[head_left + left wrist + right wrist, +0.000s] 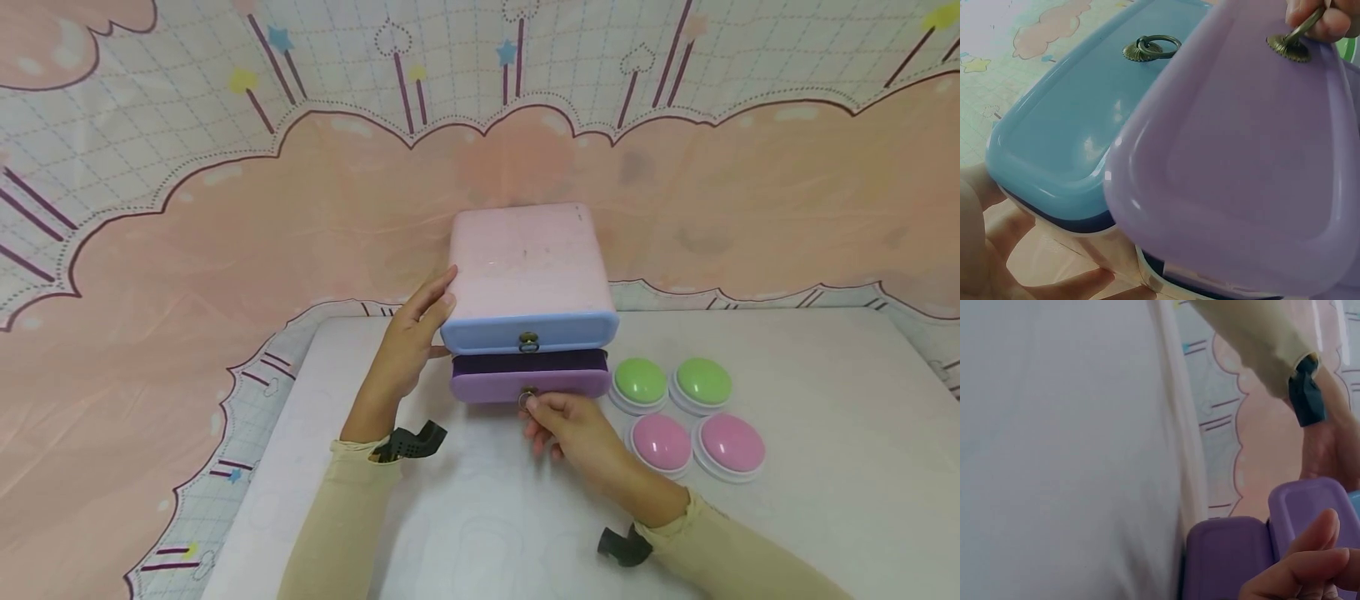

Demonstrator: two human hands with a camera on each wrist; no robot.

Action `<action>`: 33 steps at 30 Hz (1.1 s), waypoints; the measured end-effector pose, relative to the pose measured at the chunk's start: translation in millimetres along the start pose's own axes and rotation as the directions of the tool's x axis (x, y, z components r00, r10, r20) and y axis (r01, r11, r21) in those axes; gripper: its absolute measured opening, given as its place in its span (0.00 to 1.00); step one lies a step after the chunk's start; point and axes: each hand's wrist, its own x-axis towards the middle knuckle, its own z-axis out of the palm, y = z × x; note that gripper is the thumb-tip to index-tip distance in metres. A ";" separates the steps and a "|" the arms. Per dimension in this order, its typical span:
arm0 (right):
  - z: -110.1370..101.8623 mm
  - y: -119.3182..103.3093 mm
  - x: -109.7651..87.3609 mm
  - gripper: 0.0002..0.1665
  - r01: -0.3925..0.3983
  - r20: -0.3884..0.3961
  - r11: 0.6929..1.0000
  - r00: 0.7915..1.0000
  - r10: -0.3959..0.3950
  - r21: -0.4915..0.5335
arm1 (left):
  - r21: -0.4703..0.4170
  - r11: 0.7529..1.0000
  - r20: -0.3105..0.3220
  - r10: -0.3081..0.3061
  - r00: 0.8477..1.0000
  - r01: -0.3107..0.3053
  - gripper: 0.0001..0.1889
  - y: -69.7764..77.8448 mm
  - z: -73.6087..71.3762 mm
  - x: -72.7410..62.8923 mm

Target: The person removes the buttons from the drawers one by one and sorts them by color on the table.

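Note:
A small pink chest (528, 258) has a blue drawer front (487, 335) above a purple drawer (487, 387). The purple drawer juts out, its dark inside showing at the top. My right hand (588, 437) pinches the brass ring pull (1304, 28) of that drawer between thumb and finger. Another ring pull (1159, 47) hangs on the blue front, which no hand touches. With fingers spread, my left hand (405, 350) rests against the chest's left side. A second purple panel (1229, 556) shows beside the pulled drawer in the right wrist view.
Right of the chest, two green domed push lights (640, 382) stand behind two pink ones (731, 443), close to my right forearm. A patterned cloth backdrop (360, 208) rises behind the white table (840, 400).

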 end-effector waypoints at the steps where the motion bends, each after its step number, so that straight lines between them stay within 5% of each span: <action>1: -0.2 -0.6 1.2 0.21 -0.003 -0.003 1.000 1.000 0.003 -0.001 | -0.001 1.000 0.001 -0.001 1.000 0.001 0.26 0.0 0.0 0.0; 33: -5.4 -12.2 27.4 0.22 -0.039 -0.056 0.999 0.998 0.040 0.018 | -0.011 1.000 0.001 0.014 1.000 -0.014 0.26 0.0 1.1 -0.2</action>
